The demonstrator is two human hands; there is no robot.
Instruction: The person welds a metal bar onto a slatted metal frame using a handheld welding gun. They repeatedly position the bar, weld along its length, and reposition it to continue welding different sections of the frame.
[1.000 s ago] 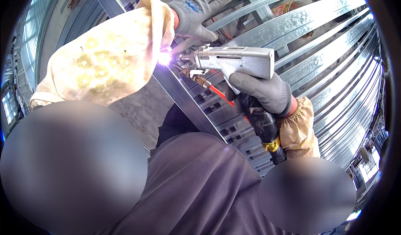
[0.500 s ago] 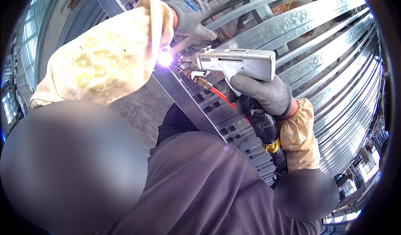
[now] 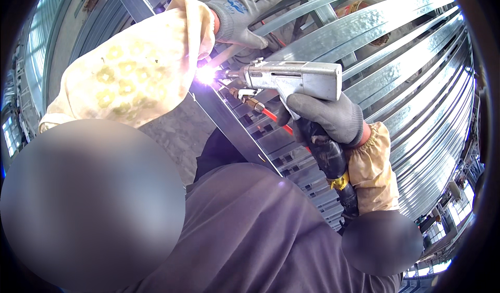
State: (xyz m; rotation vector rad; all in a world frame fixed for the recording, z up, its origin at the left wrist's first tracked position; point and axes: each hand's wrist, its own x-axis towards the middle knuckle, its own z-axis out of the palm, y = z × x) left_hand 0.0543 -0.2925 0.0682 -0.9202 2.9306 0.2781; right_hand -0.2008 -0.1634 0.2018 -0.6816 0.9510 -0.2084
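My right hand [image 3: 330,117], in a grey glove, is closed round the grip of a silver welding gun [image 3: 304,78]. The gun's nozzle points left into a bright white-violet glare [image 3: 205,75] at the edge of a galvanized steel beam [image 3: 232,123]. Below the nozzle, a brass fitting joins a red hose [image 3: 278,121]. Black tape wraps the cable [image 3: 330,160] leaving the grip. Beyond the glare, my gloved left hand [image 3: 240,17] lies palm down on the metal, fingers spread and holding nothing. The glare hides the weld point.
Rows of galvanized steel strips [image 3: 380,27] spread across the right side. An orange-red bucket [image 3: 359,7] shows beneath them at the back. Concrete floor [image 3: 174,134] lies left of the beam, and my dark-clothed knee [image 3: 250,204] is close below it.
The gun has shifted very slightly left, and the glare at its nozzle looks larger. A small spark now shows lower on the beam. My left hand has slid slightly left.
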